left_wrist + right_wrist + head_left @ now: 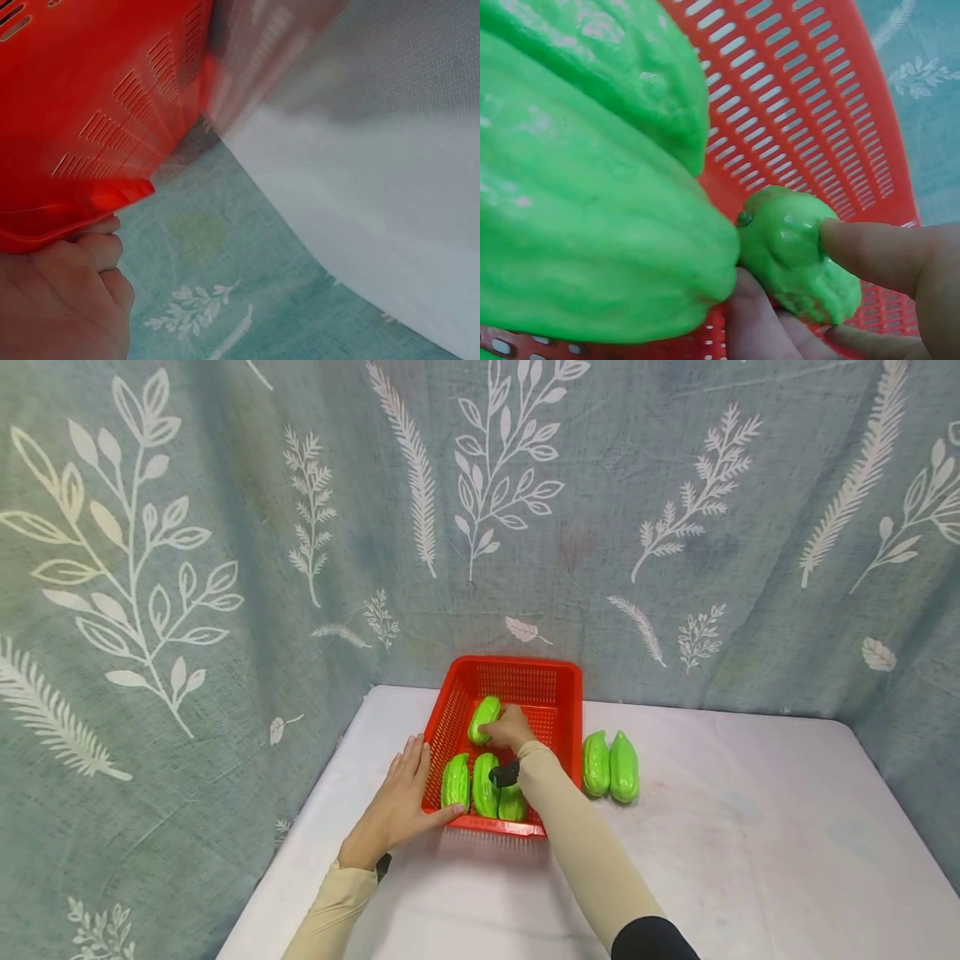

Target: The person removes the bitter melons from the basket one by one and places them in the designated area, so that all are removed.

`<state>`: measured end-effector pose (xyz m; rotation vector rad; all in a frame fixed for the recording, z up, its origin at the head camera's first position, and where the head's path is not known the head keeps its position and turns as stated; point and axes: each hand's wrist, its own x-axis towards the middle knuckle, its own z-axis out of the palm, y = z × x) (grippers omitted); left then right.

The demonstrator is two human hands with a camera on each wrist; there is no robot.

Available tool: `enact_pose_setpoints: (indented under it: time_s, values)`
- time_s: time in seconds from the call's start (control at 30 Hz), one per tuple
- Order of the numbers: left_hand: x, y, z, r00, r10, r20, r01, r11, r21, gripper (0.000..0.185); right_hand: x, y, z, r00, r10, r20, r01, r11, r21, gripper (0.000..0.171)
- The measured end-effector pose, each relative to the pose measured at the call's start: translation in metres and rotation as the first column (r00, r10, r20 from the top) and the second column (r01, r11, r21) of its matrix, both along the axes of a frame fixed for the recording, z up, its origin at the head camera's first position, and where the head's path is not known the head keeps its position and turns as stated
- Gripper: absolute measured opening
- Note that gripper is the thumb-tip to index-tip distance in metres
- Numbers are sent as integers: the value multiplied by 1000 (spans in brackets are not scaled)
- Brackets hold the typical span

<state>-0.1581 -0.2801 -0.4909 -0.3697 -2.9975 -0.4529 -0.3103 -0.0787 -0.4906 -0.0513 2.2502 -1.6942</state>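
1. Head view: the right hand [513,729] pinches one green gourd [485,717] inside the red basket [517,663]. The gourd lies to this hand's left, its long axis pointing away from the person, slightly rightward. The left hand [405,802] is farther, fingers straight along the basket's left side.
2. Left wrist view: the left hand touches the rim, without any gourd.
3. Right wrist view: thumb and fingers hold the gourd from opposite sides.

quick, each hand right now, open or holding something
Left hand: open, resting against the red basket.
Right hand: holding a green vegetable inside the basket.
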Motion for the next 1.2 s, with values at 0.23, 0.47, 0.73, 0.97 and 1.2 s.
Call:
enact_pose_setpoints:
  time_s: [0.23, 0.47, 0.73, 0.97, 1.2]
  values:
    - [1, 0, 1, 1000, -2, 3, 2, 1000, 5, 125, 0, 3, 9, 999, 33, 33, -32, 999, -41, 60]
    - [0, 0, -3, 1000, 3, 9, -3, 1000, 10, 125, 2, 11, 24, 996, 81, 46, -80, 996, -36, 82]
    - [-1, -1, -1, 1000, 1, 6, -1, 1000, 6, 125, 6, 23, 43, 991, 112, 69, -106, 991, -80, 82]
    - [0, -1, 1, 1000, -9, 7, 9, 1000, 7, 124, 8, 37, 50, 988, 140, 71, -134, 987, -86, 79]
    - [1, -1, 2, 1000, -10, 7, 10, 1000, 10, 124, 15, 54, 55, 982, 177, 64, -172, 982, -74, 77]
